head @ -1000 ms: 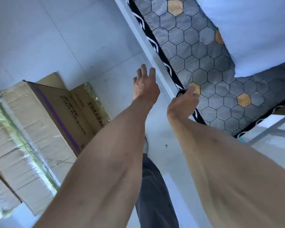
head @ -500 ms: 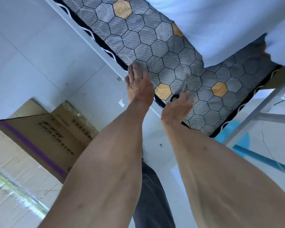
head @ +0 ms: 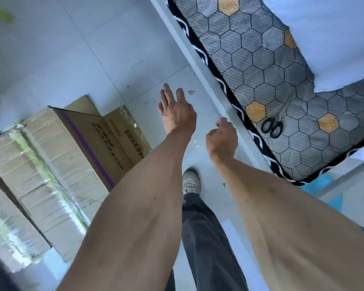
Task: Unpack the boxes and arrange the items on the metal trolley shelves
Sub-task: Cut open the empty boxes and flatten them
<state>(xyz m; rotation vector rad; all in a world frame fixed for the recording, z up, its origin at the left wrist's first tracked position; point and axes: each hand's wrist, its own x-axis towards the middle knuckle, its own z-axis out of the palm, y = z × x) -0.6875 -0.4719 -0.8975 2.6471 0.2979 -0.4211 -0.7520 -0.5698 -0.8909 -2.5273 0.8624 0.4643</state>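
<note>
The left hand [head: 177, 114] is held at frame centre with fingers straight, nothing in it. The right hand [head: 222, 139] is seen loosely curled and empty beside the white rail [head: 198, 66]. Taped cardboard boxes [head: 51, 156] are stacked at left. Black-handled scissors [head: 272, 127] are laid on the hexagon-patterned mat [head: 261, 59], right of centre.

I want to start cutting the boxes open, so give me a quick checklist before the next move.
1. Scissors within sight: ok, lying on the hexagon mat.
2. Left hand free: ok, fingers straight, holding nothing.
3. Right hand free: ok, fingers loosely curled, empty.
4. Cardboard box opened: not ok, tape looks unbroken.
5. Trolley shelves ready: cannot tell, none clearly in view.
</note>
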